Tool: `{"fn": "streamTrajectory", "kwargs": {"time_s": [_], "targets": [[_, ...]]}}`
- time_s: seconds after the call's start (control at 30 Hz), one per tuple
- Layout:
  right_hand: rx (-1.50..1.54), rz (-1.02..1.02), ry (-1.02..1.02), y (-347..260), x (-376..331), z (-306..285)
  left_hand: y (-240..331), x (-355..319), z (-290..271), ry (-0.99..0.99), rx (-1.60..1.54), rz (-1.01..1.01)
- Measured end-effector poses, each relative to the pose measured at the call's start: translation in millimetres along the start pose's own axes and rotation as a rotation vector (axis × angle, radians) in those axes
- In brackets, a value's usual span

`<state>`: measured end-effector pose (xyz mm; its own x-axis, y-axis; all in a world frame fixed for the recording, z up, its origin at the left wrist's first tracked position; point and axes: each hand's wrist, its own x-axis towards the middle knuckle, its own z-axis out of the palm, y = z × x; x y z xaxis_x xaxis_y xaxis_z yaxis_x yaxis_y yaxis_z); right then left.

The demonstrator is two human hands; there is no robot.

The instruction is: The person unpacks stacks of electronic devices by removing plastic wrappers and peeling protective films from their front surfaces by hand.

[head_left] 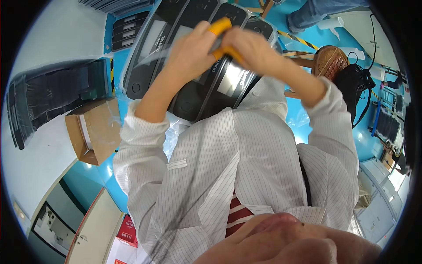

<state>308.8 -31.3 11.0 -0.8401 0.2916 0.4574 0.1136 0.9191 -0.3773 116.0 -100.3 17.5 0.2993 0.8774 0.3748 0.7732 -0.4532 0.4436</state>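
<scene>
Both my hands are raised in front of my chest and meet on an orange tool [222,27] with a dark part, like a utility knife. My left hand [189,50] grips its upper end, thumb against the orange handle. My right hand [248,46] closes around its lower part. Below the hands lie several flat black devices [193,99] wrapped in clear plastic film, side by side. My white striped sleeves are pushed up to the elbows.
An open cardboard box [94,130] sits at left on the blue floor [367,145]. A black rack of trays [52,99] stands further left. A round wooden stool [329,61] and a black bag [354,83] are at right. Another person's leg [314,13] shows at top.
</scene>
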Motion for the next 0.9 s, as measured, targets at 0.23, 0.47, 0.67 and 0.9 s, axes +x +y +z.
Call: {"fn": "streamTrajectory", "kwargs": {"time_s": [0.23,0.47,0.67,0.9], "targets": [[-0.433,0.222,0.208,51.3,-37.6,-17.0,1.8,-14.7,6.8,0.069,-0.449,0.057],[-0.531,-0.088,0.055,31.1,-26.5,-41.1,23.0,-11.7,-8.3,-0.144,-0.889,-0.571],[-0.138,0.076,0.342,-29.9,-53.8,-16.5,25.8,-8.7,4.8,-0.094,-0.724,-0.077],[0.883,1.291,0.374,-32.7,-48.5,-4.4,41.6,-7.8,-9.6,0.384,-0.897,-0.122]]}}
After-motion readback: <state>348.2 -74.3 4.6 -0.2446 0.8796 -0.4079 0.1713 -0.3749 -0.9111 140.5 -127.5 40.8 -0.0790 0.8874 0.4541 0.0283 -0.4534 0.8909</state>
